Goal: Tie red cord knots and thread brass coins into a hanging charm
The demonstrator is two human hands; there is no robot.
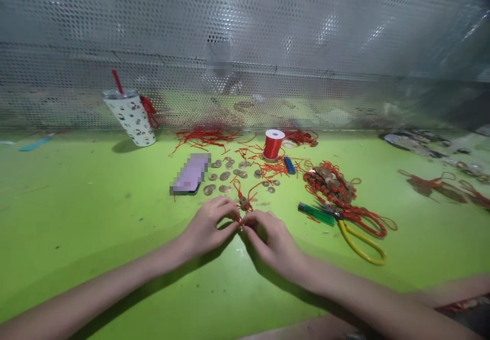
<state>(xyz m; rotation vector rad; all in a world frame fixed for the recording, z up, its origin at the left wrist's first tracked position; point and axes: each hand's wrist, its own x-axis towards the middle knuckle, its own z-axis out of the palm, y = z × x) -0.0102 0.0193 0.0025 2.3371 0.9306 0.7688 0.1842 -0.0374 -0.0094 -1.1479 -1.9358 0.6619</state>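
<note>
Both hands meet at the middle of the green table. My left hand (216, 222) pinches a red cord (240, 221) between thumb and forefinger. From the other side my right hand (271, 238) pinches the same cord, its fingertips almost touching the left ones. Just beyond the fingertips lies a bronze-coloured coin (244, 203) with red cord knotted about it and a loop reaching away. The fingers partly hide the short piece of cord between them. Loose coins (225, 175) are scattered past the hands, several of them overlapping.
Scissors (340, 218) with red and yellow handles lie right, by a green lighter (317, 213) and a pile of corded coins (331, 181). Behind are a red cord spool (272, 146), blue lighter (290, 165), phone (191, 172) and tumbler (132, 118). Perforated metal (184, 49) borders the back.
</note>
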